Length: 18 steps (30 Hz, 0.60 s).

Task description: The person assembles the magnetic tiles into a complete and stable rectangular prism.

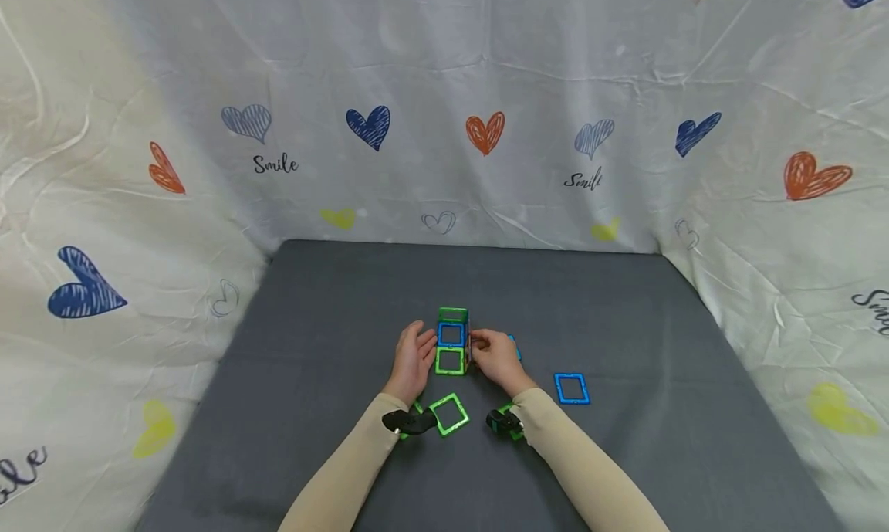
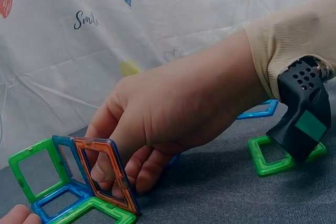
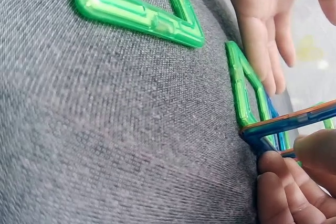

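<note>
Square magnetic tiles form a row: a green tile (image 1: 450, 373) at the near end, a blue tile (image 1: 451, 345) behind it, both flat, and an upright green tile (image 2: 33, 152) at the far end. Along the right side stand a blue tile (image 2: 62, 141) and an orange tile (image 2: 85, 162) with a blue edge against it. My right hand (image 1: 498, 358) pinches the orange tile, thumb on the inner side and fingers outside. On the left, my left hand (image 1: 413, 362) stays beside the row, fingers extended, fingertips right at its edge.
A loose green tile (image 1: 456, 426) lies in front of the row. More green tiles (image 1: 417, 406) show partly under the wrists. To the right lies a blue tile (image 1: 573, 401); another blue tile (image 1: 515, 347) is half hidden behind the right hand. Grey cloth (image 1: 333, 300) covers the table.
</note>
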### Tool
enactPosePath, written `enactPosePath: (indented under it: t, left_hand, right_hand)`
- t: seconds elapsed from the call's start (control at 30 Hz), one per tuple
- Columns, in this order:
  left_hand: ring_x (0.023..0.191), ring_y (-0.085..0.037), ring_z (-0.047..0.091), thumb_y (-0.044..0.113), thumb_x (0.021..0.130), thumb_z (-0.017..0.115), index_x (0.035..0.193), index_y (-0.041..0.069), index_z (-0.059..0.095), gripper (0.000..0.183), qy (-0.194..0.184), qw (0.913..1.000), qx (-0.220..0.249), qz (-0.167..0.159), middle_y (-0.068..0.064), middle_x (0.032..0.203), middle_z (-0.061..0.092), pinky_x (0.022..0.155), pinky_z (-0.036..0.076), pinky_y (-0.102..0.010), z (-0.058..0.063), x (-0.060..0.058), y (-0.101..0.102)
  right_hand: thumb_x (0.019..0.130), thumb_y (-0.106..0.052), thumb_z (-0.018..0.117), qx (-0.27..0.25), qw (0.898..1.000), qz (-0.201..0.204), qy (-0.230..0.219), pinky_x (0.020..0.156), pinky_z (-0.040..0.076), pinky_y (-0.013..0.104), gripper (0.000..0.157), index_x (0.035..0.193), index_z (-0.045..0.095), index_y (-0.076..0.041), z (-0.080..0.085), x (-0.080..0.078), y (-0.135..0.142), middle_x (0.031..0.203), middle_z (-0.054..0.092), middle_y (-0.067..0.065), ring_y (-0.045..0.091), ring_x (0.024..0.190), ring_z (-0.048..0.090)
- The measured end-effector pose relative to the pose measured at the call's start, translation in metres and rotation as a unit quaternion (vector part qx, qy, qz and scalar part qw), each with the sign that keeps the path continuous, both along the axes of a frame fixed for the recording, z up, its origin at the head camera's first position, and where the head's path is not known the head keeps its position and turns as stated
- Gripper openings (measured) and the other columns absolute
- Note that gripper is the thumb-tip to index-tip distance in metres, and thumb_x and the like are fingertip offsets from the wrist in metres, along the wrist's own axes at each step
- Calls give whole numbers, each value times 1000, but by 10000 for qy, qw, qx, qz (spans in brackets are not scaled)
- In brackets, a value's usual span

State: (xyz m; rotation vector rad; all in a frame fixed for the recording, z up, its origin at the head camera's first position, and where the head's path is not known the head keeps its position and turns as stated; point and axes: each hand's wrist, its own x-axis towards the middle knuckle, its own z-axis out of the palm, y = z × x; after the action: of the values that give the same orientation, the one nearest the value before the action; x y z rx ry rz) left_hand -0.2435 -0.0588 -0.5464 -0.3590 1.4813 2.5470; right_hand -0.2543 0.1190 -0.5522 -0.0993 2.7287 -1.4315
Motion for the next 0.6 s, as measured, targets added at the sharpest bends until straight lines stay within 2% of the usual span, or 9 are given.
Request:
enactPosePath:
  t: [0.33,0.47,0.6]
  left_hand:
    - [156,-42,22,29,110,36,162,1,13,63,181,9996,-195,-103,-31,165,21,129,18,-50,-3,2,1]
    - [156,-41,23,27,111,37,162,1,16,61,199,9994,-270,-125,-29,165,23,128,20,-50,-5,2,0]
    - [155,-41,26,24,111,37,160,-1,21,58,274,9984,-454,-188,-29,164,25,128,23,-50,-8,2,-1]
  right_hand:
    - [94,-3,68,173,9998,55,17,60,58,30,32,125,70,3,-4,-4,0,99,76,18,22,76,74]
    - [94,-3,67,249,9996,103,99,60,57,29,30,124,70,3,-6,-5,1,98,76,18,22,74,73]
    - [95,-1,64,371,9991,101,150,62,58,30,29,123,71,2,-7,-4,0,99,76,18,25,81,74]
